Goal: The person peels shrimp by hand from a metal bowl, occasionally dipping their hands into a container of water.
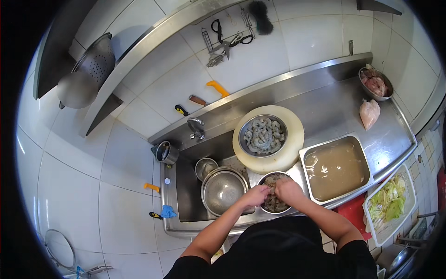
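Observation:
My left hand (258, 195) and my right hand (288, 190) meet over a metal bowl (260, 182) of brownish unpeeled shrimp (275, 205). A small shrimp (272, 188) is pinched between the fingertips of both hands, and the fingers partly cover it. Just behind, a steel bowl (240, 143) of grey peeled shrimp (264, 135) rests on a thick round cutting board (296, 148). To the right stands a rectangular steel pan (366, 171) filled with cloudy brown water (332, 169).
The sink (190, 195) on the left contains a steel colander (224, 192) and a smaller bowl (205, 168), below a faucet (196, 128). Bagged meat (370, 114) and a bowl of raw meat (376, 85) occupy the far right. A white basket (376, 237) with lettuce stands beyond the counter's front edge.

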Available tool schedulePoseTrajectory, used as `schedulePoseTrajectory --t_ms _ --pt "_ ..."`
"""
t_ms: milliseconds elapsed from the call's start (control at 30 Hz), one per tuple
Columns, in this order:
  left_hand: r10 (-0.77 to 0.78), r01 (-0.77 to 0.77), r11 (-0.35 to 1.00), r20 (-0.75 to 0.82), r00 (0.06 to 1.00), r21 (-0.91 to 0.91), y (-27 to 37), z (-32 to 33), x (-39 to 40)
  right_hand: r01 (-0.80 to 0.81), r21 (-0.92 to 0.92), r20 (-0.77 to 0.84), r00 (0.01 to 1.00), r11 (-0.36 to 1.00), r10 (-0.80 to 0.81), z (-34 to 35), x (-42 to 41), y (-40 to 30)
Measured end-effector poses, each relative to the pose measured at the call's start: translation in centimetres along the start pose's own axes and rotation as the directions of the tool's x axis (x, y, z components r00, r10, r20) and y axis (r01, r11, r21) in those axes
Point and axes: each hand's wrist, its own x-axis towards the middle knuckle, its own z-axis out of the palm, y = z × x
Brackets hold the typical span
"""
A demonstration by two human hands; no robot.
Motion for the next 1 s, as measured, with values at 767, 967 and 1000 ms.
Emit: schedulePoseTrajectory --t_ms 767,967,1000 --pt "0.498 -0.354 0.847 -0.358 0.79 0.396 1.4 2.5 -1.5 -0.378 0.432 0.189 0.926 0.819 0.328 -1.6 -0.8 -1.5" --pt "0.644 -0.394 0.722 -0.342 0.685 0.569 3.4 2.5 -3.1 -0.474 0.358 0.171 0.88 0.804 0.443 -4.4 -0.8 -0.2" --pt "0.626 -0.38 0.734 -0.344 0.7 0.563 4.3 2.2 -3.8 -0.495 0.388 0.152 0.867 0.778 0.475 -4.6 -1.1 1.2"
